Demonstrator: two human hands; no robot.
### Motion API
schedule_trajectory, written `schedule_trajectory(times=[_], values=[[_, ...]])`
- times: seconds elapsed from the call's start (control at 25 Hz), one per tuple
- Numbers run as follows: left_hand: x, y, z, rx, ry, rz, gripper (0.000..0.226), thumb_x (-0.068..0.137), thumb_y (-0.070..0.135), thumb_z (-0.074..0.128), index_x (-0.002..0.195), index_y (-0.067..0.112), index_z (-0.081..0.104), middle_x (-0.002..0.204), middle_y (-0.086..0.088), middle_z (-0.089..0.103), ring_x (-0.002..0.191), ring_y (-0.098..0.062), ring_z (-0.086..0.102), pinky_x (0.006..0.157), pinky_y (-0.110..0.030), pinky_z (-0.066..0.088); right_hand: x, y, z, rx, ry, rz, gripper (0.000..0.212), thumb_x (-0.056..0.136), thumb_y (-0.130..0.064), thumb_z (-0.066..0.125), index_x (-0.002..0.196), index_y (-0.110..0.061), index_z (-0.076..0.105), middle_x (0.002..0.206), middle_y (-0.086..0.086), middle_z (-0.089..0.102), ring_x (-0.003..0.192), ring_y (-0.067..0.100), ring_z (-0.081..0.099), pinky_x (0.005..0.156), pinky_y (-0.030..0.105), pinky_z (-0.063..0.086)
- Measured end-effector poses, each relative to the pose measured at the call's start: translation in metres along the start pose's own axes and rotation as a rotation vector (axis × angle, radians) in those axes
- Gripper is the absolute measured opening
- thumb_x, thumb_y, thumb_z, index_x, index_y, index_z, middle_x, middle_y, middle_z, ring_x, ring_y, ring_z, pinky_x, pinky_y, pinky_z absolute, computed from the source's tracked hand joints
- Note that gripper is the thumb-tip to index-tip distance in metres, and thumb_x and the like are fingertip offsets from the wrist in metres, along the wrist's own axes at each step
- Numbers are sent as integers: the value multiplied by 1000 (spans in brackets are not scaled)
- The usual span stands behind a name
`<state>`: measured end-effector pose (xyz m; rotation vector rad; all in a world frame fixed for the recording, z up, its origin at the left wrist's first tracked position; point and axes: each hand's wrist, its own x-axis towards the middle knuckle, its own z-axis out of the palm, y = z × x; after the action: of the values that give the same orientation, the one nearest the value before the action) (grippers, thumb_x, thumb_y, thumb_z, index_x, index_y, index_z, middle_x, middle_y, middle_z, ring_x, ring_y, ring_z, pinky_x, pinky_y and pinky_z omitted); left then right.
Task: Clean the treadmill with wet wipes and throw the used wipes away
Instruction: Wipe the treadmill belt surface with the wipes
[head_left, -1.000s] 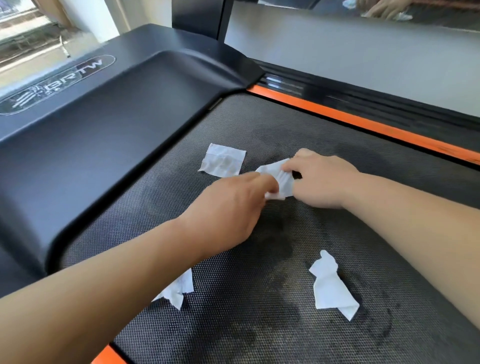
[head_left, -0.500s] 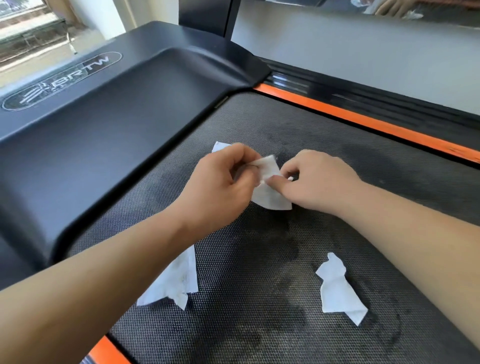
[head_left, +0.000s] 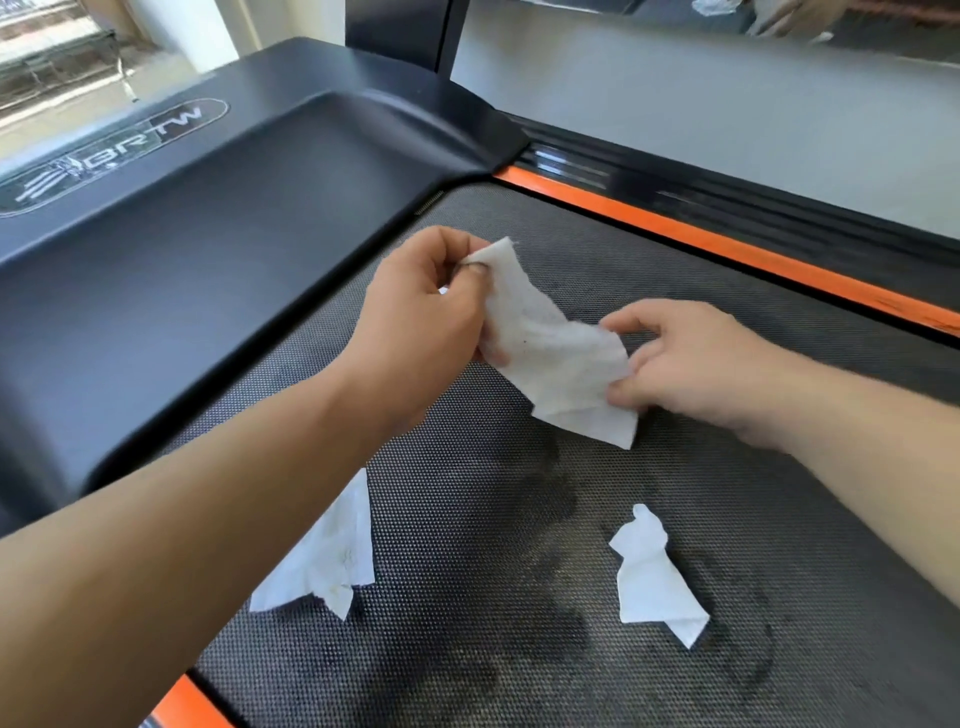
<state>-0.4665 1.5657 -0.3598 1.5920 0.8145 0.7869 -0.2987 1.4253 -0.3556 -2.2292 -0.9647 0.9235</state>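
Note:
A white wet wipe (head_left: 558, 353) is stretched out just above the dark textured treadmill belt (head_left: 519, 519). My left hand (head_left: 431, 317) pinches its upper left corner. Its lower right edge is pinched by my right hand (head_left: 691, 358). Two more crumpled wipes lie on the belt: one wipe (head_left: 332, 561) partly under my left forearm, another wipe (head_left: 654, 577) at the lower right. Damp dark patches mark the belt between them. A fourth wipe seen earlier is hidden behind my left hand.
The black motor cover (head_left: 182, 249) with a logo rises at the left. Orange side strips (head_left: 727, 249) and a black side rail (head_left: 779, 208) border the belt on the far side. An upright post (head_left: 400, 31) stands at the top.
Both hands lifted the wipe off the belt and pulled it open from a small folded piece into a spread sheet. The left hand moved up and left, the right hand moved right.

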Motion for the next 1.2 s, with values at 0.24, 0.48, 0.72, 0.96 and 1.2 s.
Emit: schedule_trajectory(times=[0.24,0.48,0.72,0.96,1.2], values=[[14,-4,17,12,-51,-128,16,98,3,57,97,9,72,90,-12,74,75,-19,74,57,-33,60,-10,10,-46,105,-348,256,24,93,5,61,113,-3,72,112,24,73,91,26,65,98,50,56],[38,-33,-6,586,-72,-55,32,91,22,70,123,22,67,115,5,66,96,-19,69,86,-36,58,-12,47,-40,13,-61,354,22,92,-9,71,112,-19,67,90,14,74,53,23,67,62,44,63],[37,-59,-42,1092,-346,312,38,102,35,46,128,12,62,155,-9,44,147,-33,36,119,-50,33,-35,20,14,-571,41,-368,46,103,-35,45,148,-30,47,157,-11,42,146,11,36,121,25,23],[44,-70,-35,1346,-654,277,79,100,59,13,164,15,3,171,-9,-3,158,-24,-5,128,-39,-3,-1,21,51,-576,-193,-178,70,102,-61,7,163,-28,0,168,-14,-15,153,6,-20,127,39,-7],[65,-63,-12,1358,-634,188,75,103,56,16,163,13,2,171,-13,-4,157,-28,-7,127,-46,0,56,5,52,-558,-86,-88,88,88,-72,-5,163,-27,0,169,-8,-17,153,15,-23,125,47,-11]])
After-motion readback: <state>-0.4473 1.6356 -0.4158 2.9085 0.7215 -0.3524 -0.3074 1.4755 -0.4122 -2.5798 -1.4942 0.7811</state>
